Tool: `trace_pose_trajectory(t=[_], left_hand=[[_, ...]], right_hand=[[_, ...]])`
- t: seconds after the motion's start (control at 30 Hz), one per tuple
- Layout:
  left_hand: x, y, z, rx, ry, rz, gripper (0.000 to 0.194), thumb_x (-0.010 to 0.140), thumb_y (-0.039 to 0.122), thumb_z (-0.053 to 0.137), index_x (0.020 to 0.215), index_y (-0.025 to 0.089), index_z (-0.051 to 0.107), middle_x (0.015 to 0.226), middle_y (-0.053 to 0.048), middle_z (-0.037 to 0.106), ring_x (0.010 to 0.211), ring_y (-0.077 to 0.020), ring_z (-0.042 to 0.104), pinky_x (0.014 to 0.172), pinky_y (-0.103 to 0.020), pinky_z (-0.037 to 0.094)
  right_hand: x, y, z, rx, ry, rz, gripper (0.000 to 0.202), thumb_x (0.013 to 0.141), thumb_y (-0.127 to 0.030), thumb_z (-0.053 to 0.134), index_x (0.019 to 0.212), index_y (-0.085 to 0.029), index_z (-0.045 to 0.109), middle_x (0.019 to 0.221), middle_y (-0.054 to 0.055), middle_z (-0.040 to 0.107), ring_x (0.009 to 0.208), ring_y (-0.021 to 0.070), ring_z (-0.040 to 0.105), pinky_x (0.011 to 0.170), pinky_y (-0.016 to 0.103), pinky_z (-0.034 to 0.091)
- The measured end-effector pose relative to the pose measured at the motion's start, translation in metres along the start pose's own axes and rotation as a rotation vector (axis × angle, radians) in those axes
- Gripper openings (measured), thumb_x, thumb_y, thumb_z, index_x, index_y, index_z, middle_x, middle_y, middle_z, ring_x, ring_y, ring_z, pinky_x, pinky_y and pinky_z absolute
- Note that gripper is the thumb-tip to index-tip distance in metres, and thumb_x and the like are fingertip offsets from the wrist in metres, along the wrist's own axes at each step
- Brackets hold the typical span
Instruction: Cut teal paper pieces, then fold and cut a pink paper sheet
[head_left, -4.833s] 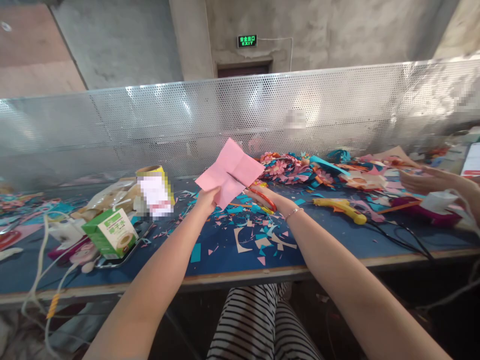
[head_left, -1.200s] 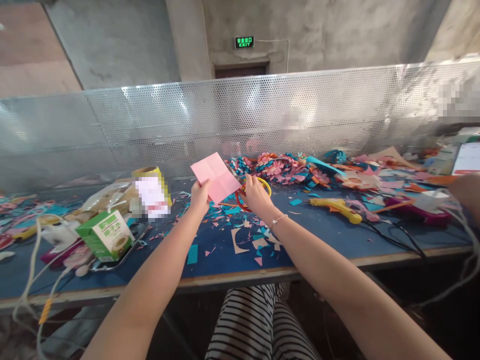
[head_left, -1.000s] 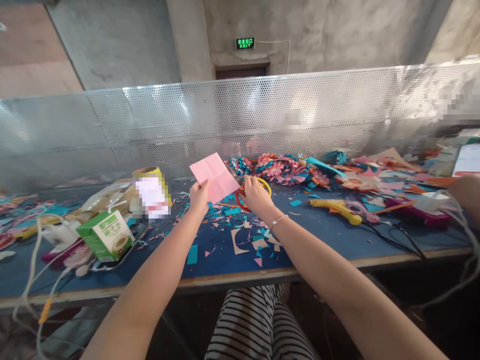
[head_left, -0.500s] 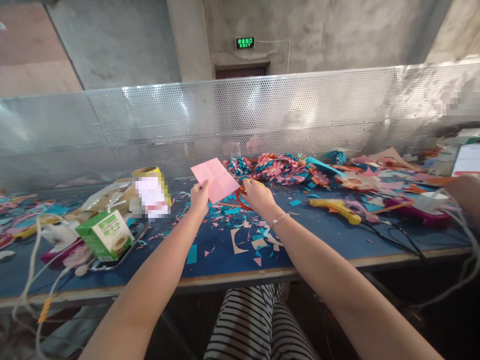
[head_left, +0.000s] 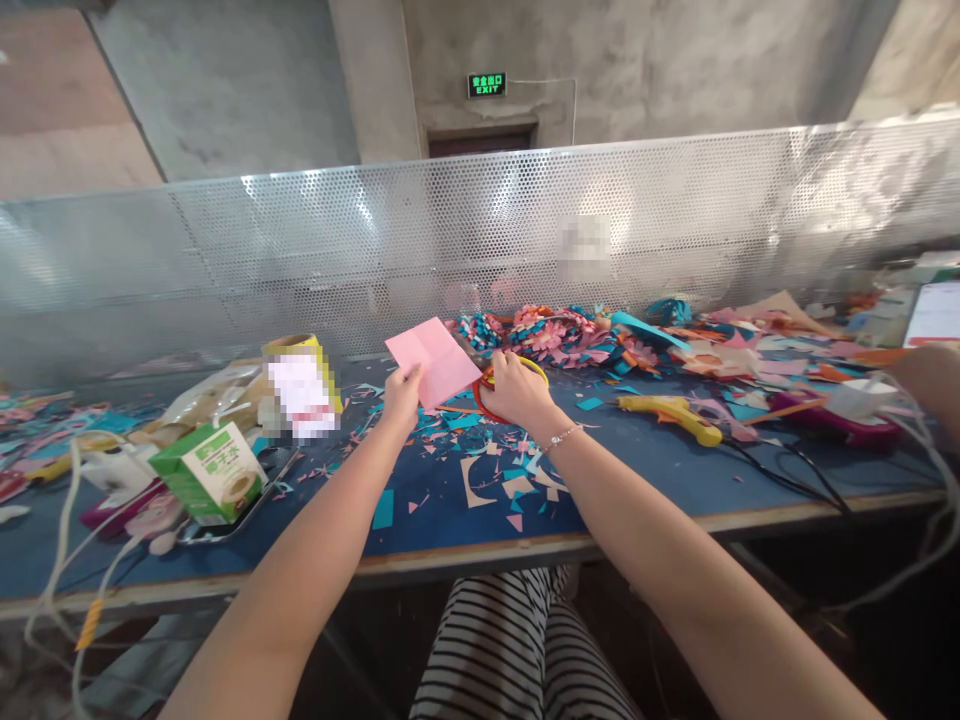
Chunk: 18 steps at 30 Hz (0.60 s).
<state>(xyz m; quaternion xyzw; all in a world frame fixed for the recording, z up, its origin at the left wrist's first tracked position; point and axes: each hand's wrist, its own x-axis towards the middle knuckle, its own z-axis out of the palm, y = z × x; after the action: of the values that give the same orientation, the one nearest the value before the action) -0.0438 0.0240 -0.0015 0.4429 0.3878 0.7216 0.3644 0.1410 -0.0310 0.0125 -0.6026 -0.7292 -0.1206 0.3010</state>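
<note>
My left hand (head_left: 403,395) pinches the lower left edge of a pink sheet of paper (head_left: 439,362), thumb on top. Creases run across the sheet, which is held up and tilted above the table. To its right, my right hand (head_left: 517,388) is closed around scissors (head_left: 541,370) with yellow and red-orange handles. The blades are mostly hidden behind the hand and the paper's right corner, so I cannot tell whether they touch the sheet. Small pink, blue and cream paper scraps (head_left: 480,480) lie on the blue table below both hands.
A heap of cut paper pieces (head_left: 562,335) lies along the perforated metal screen (head_left: 420,250). Right of my hands is a yellow glue gun (head_left: 671,415) with a black cord. On the left stand a green carton (head_left: 214,470) and white cables (head_left: 56,570). Another person's arm (head_left: 930,385) shows far right.
The pink paper has shifted very slightly right and down with my left hand. My right hand has turned a little on the scissors, and more of the yellow handle shows.
</note>
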Motion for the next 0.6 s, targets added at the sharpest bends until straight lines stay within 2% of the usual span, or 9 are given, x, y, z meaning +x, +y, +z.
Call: trace_pose_trajectory(t=[0.17,0.3,0.37,0.43,0.5,0.6], left_hand=[[-0.004,0.009,0.002,-0.064,-0.018,-0.034,0.023,0.059,0.028,0.074,0.075,0.014,0.064,0.073,-0.004,0.068,0.078,-0.0194,0.063,0.073,-0.03,0.049],[-0.007,0.015,0.003,-0.121,-0.019,-0.096,0.019,0.061,0.024,0.073,0.073,0.012,0.064,0.074,-0.006,0.067,0.071,-0.0183,0.063,0.073,-0.034,0.05],[-0.007,0.015,0.003,-0.1,-0.004,-0.081,0.018,0.062,0.024,0.072,0.072,0.012,0.064,0.073,-0.006,0.067,0.069,-0.0175,0.063,0.071,-0.033,0.05],[-0.006,0.016,0.003,-0.066,0.002,-0.056,0.017,0.063,0.025,0.071,0.07,0.013,0.063,0.07,-0.005,0.066,0.067,-0.0162,0.062,0.066,-0.029,0.05],[-0.007,0.019,0.003,-0.033,-0.002,-0.08,0.016,0.063,0.026,0.071,0.07,0.013,0.062,0.063,-0.002,0.062,0.058,-0.0135,0.059,0.053,-0.024,0.047],[-0.008,0.025,0.002,-0.031,-0.003,-0.204,0.015,0.064,0.023,0.07,0.069,0.014,0.059,0.05,0.003,0.051,0.038,-0.0067,0.044,0.035,-0.016,0.029]], right_hand=[[0.003,0.006,-0.004,0.079,-0.044,-0.027,0.04,0.08,-0.038,0.047,0.112,-0.015,0.043,0.112,0.014,0.052,0.102,0.026,0.055,0.082,0.034,0.044],[0.004,0.008,-0.002,0.137,-0.104,-0.059,0.043,0.073,-0.025,0.052,0.113,-0.015,0.041,0.112,0.014,0.051,0.102,0.0266,0.054,0.08,0.033,0.044],[0.005,0.009,0.001,0.157,-0.107,-0.074,0.046,0.07,-0.021,0.052,0.114,-0.014,0.041,0.112,0.014,0.05,0.103,0.027,0.053,0.08,0.033,0.043],[0.006,0.009,0.003,0.178,-0.103,-0.082,0.047,0.07,-0.021,0.052,0.115,-0.014,0.04,0.113,0.014,0.05,0.103,0.027,0.053,0.08,0.033,0.043],[0.006,0.01,0.005,0.198,-0.103,-0.084,0.045,0.071,-0.022,0.052,0.115,-0.014,0.041,0.112,0.015,0.05,0.102,0.0266,0.053,0.08,0.032,0.043],[0.006,0.01,0.004,0.217,-0.106,-0.091,0.042,0.071,-0.022,0.052,0.112,-0.014,0.043,0.109,0.014,0.051,0.102,0.0261,0.053,0.081,0.032,0.043]])
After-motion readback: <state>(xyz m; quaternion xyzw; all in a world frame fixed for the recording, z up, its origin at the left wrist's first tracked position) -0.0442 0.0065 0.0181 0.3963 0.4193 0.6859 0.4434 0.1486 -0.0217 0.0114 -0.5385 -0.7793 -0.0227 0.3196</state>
